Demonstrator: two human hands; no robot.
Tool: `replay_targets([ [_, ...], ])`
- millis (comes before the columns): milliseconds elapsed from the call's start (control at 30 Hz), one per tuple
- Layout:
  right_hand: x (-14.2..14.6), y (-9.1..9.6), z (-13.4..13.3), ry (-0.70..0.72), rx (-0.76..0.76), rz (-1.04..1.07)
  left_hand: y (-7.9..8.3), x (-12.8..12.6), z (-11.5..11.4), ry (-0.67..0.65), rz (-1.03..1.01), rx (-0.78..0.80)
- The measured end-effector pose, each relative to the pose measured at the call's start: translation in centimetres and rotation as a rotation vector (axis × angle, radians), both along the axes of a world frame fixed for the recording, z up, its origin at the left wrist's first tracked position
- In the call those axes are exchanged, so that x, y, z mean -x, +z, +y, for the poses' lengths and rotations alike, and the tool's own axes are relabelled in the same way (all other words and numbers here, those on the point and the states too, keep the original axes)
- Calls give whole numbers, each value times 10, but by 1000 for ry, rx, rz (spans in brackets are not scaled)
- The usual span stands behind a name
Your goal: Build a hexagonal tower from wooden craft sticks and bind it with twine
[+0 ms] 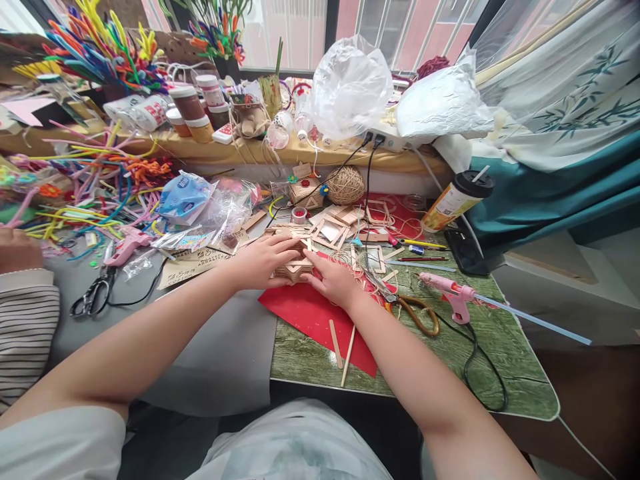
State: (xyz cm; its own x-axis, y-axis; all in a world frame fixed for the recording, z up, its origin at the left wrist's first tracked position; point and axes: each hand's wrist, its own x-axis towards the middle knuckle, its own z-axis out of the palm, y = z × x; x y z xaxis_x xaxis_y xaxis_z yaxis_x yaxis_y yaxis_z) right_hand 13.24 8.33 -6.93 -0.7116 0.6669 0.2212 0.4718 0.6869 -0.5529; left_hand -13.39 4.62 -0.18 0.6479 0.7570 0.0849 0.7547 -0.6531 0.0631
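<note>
A small many-sided box of stacked wooden craft sticks (291,273) sits at the middle of the table, over the edge of a red paper sheet (295,303). My left hand (270,260) grips it from the left, its fingers laid across the top. From the right, my right hand (333,277) holds the same box, with thumb and forefinger against its side. The fingers partly cover the box. Just behind lie flat craft-stick frames (330,230). A loose craft stick (336,343) and a thin wooden rod (349,357) rest on the red paper near my right wrist.
Scissors with bronze handles (423,317) and a pink glue gun (453,293) lie to the right; a lidded drink cup (457,200) stands behind. At left are another pink glue gun (129,247), black scissors (93,297) and a co-worker's striped sleeve (27,327). A twine ball (346,185) sits behind.
</note>
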Motion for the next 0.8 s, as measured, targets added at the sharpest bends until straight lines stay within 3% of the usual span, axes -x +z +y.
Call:
replay_targets([
  [333, 2, 0, -1, 48, -93, -76, -1, -1, -8, 47, -1, 18],
  [533, 0, -3, -3, 6, -43, 35, -11, -9, -7, 188, -242, 37],
  [633, 1, -5, -2, 18, 10, 130, -4, -17, -3, 250, -273, 49],
  [800, 3, -5, 0, 14, 66, 211, 16, -23, 6, 250, -135, 66],
])
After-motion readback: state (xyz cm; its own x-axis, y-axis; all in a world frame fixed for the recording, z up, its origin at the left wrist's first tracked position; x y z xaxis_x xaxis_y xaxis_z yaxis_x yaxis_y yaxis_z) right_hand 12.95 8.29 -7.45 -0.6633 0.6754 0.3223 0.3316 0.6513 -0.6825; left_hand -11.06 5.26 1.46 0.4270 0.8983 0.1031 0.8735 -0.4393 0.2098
